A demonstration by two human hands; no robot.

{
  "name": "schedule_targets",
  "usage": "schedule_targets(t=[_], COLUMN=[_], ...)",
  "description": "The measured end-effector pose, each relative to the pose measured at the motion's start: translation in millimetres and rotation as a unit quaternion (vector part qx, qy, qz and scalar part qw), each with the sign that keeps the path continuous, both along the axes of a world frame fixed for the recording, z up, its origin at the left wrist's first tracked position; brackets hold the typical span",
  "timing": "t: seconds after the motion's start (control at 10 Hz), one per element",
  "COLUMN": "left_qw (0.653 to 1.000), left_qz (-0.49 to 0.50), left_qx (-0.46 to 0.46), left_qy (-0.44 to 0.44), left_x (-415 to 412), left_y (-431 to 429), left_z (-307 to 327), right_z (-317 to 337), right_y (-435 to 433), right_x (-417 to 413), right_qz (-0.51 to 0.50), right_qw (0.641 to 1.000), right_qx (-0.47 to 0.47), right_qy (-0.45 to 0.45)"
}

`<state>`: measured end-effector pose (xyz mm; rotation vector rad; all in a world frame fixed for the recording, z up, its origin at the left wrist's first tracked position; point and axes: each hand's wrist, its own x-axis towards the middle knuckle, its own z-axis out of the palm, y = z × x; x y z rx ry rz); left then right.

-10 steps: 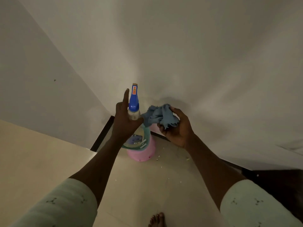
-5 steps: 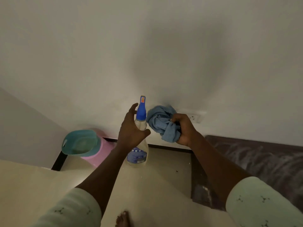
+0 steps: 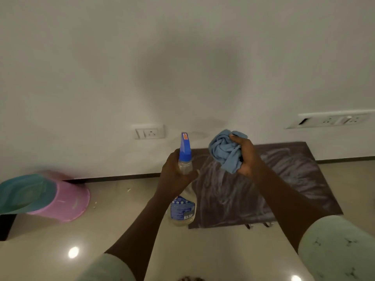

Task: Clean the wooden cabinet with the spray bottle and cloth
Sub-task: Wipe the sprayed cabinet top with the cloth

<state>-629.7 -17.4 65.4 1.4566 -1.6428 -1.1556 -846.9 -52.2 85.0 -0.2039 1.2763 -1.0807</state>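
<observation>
Room: pale wall (image 3: 182,57), glossy floor (image 3: 60,230), dark wooden cabinet (image 3: 284,179) low against the wall.
Spray bottle (image 3: 183,179): upright, nozzle up (beside the cabinet's left edge).
Left hand (image 3: 174,175): grip wrapped round the bottle's neck.
Right hand (image 3: 249,159): grip bunching the cloth (image 3: 223,151), above the cabinet.

The left hand (image 3: 174,175) covers the neck and middle of the bottle (image 3: 183,209), and the text on its label is too small to read. The right hand (image 3: 248,159) hides a part of the cloth (image 3: 224,152). Both forearms cover some of the cabinet (image 3: 294,179) top; its front and sides are not visible. The bucket (image 3: 60,199) is blurred and cut by the left edge. Both sleeves (image 3: 336,248) are cut by the bottom edge. The right socket plate (image 3: 332,119) runs out of the right edge.
</observation>
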Motion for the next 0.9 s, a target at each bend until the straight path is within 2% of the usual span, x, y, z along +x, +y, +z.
schedule_targets(t=[0.2,0.3,0.6,0.7,0.8,0.9], left_qw=[1.0,0.999,0.984,0.982,0.98,0.978], left_qz=[-0.005,0.005,0.065,0.066,0.07,0.049], left_qx=[0.006,0.02,0.111,0.12,0.137,0.143], left_qy=[-0.02,-0.036,-0.122,-0.128,-0.127,-0.146], left_x=[-49,-68,-114,-140,-155,-162], left_y=[20,32,50,63,64,58], left_z=[-10,-16,-50,-59,-71,-93], right_z=[2,-39,-53,-65,-73,-91], right_y=[23,16,20,13,0,-14], right_x=[-37,-78,-167,-194,-210,-211], right_qz=[-0.03,0.029,0.041,0.055,0.069,0.06], right_qw=[0.999,0.992,0.966,0.969,0.955,0.965], right_qx=[0.019,-0.007,-0.075,-0.045,-0.074,-0.09], right_qy=[0.033,0.121,0.243,0.236,0.278,0.238])
